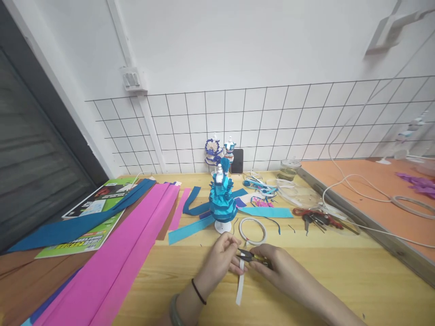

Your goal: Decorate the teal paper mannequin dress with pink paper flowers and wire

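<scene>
My left hand is closed, thumb and fingers pinching a narrow white strip that hangs down toward the table's front. My right hand grips small dark-bladed thread snips, whose blades lie across the strip's upper part by my left fingertips. Whether the blades are closed cannot be made out. Just beyond my hands stands a small white figure in a ruffled teal crepe-paper dress, upright on a white round base. A roll of white tape lies flat to its right.
Pink crepe-paper strips, a dark blue strip and magazines cover the left side. Two decorated figures and a phone stand by the wall. At right are tools, a glass cup, a cable and an orange surface.
</scene>
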The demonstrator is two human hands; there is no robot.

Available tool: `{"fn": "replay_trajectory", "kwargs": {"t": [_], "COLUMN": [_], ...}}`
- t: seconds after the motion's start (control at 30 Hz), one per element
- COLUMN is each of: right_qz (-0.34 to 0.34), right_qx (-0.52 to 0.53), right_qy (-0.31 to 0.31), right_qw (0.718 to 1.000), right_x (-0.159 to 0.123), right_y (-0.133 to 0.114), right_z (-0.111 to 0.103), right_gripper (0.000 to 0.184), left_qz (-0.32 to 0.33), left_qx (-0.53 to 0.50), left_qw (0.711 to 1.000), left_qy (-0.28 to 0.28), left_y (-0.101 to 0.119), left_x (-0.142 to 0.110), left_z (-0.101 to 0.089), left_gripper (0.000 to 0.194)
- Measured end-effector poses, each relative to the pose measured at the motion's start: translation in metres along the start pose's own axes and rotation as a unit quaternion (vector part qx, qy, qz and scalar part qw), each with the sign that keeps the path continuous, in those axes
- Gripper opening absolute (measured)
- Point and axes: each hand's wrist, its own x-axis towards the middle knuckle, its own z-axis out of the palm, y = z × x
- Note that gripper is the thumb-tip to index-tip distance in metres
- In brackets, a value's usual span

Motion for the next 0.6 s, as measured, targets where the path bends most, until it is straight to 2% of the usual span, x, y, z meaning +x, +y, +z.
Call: {"fn": "replay_trajectory", "kwargs": {"t": [0.33, 0.5, 0.6], "right_qz": [-0.082, -0.040, -0.013], "right_qx": [-0.078, -0.069, -0.080], "right_qy": [0.080, 0.058, 0.057], "right_qw": [0.990, 0.995, 0.995], "right_x": [-0.014, -0.025, -0.033], "right_y": [0.016, 0.025, 0.042], "right_z": [0.007, -0.001, -0.007], "right_gripper": [0.031, 0.032, 0.031], "left_qz": [0.001, 0.025, 0.100], "left_qx": [0.013, 0.049, 0.164], "left_qw": [1.000, 0.997, 0.976], "left_qy": [0.013, 0.046, 0.102], "left_y": [0.002, -0.001, 0.001], "left_x": [-0.002, 0.000, -0.004], "left_z": [0.001, -0.006, -0.012], "left_gripper": [0.036, 0.028, 0.020]}}
